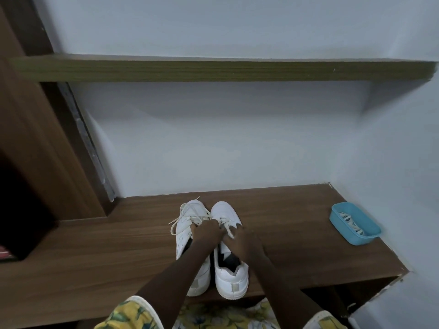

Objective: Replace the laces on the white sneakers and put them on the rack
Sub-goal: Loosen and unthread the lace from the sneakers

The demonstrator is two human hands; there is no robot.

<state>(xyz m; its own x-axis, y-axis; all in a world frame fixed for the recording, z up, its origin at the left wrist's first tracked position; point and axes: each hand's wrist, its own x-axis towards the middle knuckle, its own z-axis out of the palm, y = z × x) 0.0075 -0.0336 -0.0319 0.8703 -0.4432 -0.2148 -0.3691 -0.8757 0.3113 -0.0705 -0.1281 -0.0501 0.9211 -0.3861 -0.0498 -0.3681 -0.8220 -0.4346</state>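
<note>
Two white sneakers [231, 274] are set side by side, toes to the wall, on a wooden shelf [95, 257]. The right-hand sneaker's lace [228, 230] is gripped by the curled left hand [205, 230] and pinched by the right hand [243, 242]. Spare laces [349, 223] are kept in a blue tray [358, 239] well to the right.

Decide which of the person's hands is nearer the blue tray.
Right. The right hand, on the right sneaker, lies to the blue tray's left; the left hand lies even farther left, beside it.
</note>
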